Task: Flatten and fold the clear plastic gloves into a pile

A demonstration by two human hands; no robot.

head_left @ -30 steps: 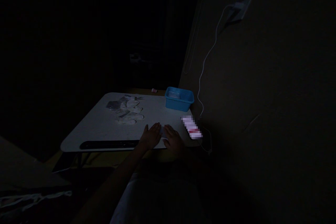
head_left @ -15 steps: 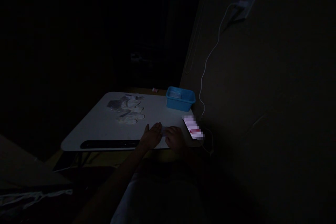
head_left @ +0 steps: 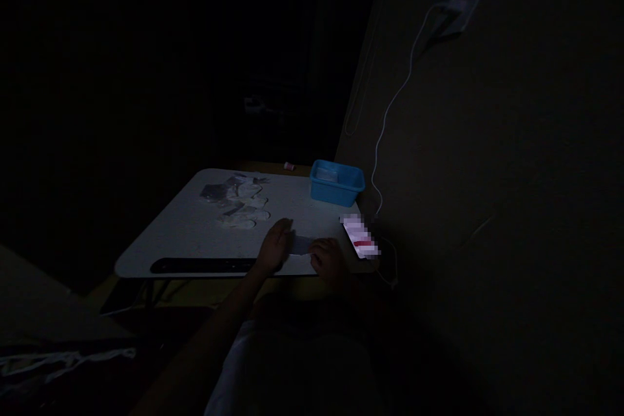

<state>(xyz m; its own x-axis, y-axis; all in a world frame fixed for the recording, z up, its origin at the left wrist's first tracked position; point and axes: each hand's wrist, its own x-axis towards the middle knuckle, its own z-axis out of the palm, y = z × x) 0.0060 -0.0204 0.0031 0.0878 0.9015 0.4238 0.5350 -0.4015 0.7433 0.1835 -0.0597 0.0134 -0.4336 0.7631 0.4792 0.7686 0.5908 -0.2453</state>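
A small, flat, greyish packet (head_left: 301, 246), apparently clear plastic, lies on the white table (head_left: 166, 227) between my hands. My left hand (head_left: 275, 245) stands on its side at the packet's left end, its fingers stretched out and slightly blurred. At the other end the fingers of my right hand (head_left: 328, 259) curl over the packet's edge and grip it. Farther left on the table are several pale, flat items (head_left: 246, 214), like white socks or gloves, next to crumpled clear plastic bags (head_left: 214, 192). Dim light hides finer detail.
A blue plastic basket (head_left: 336, 194) with something pale inside stands at the back right. Right of my hand lies a lit phone (head_left: 359, 237), near a white cable (head_left: 383, 127) running up to a wall socket (head_left: 458, 13). A dark strip (head_left: 205, 265) borders the front edge.
My left hand has shifted left and turned onto its side, and my right hand has moved slightly right. More of the packet now shows between them.
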